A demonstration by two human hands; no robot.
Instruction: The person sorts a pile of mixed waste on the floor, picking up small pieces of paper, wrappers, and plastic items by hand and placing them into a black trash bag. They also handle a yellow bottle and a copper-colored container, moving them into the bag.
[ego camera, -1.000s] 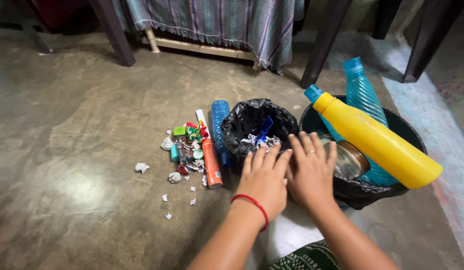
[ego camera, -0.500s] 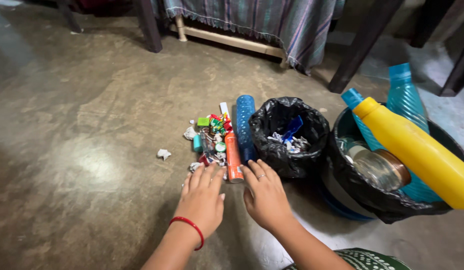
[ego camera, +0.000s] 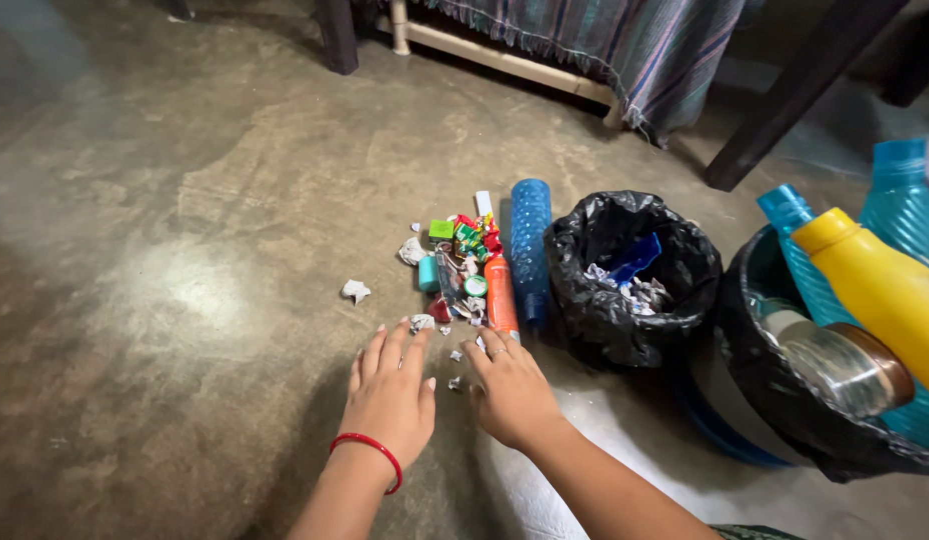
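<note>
While the litter pile lies on the floor just beside the small black-lined bin, the left hand and right hand hover flat over the nearest paper scraps — fingers spread, palms down, holding nothing — placed as if to rake them together.

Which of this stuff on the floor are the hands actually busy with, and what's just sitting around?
In hand:
left hand
right hand
paper scraps
litter pile
small bin

Just there:
blue bottle
big bin
yellow bottle
cloth
</note>
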